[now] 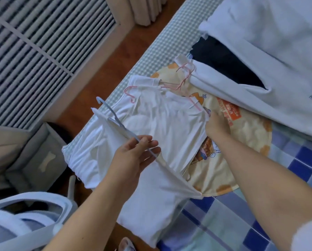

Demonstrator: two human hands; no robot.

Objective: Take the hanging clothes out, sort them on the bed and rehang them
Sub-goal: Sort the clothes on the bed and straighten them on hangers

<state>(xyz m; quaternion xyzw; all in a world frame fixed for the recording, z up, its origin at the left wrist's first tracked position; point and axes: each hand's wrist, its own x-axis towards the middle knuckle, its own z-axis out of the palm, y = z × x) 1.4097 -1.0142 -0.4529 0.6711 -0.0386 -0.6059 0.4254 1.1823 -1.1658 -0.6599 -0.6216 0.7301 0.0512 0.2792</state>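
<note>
Several white garments lie piled at the bed's near edge. The top white shirt (162, 120) hangs on a pink hanger (129, 94). A nearer white garment (151, 196) sits on a pale blue hanger (113, 118). My left hand (133, 156) holds that blue hanger's arm between thumb and fingers. My right hand (217, 125) rests on the side of the white shirt, with its fingertips hidden in the cloth. Under the pile lies a yellow printed shirt (238, 142). Another pink hanger (185, 75) lies farther back.
A white hoodie (260, 51) and a dark garment (222, 58) lie at the back of the bed (296, 169), which has a blue checked cover. On the wooden floor at left stand a grey fabric box (34, 160) and a pale chair (25, 214). Louvred doors (34, 51) stand beyond.
</note>
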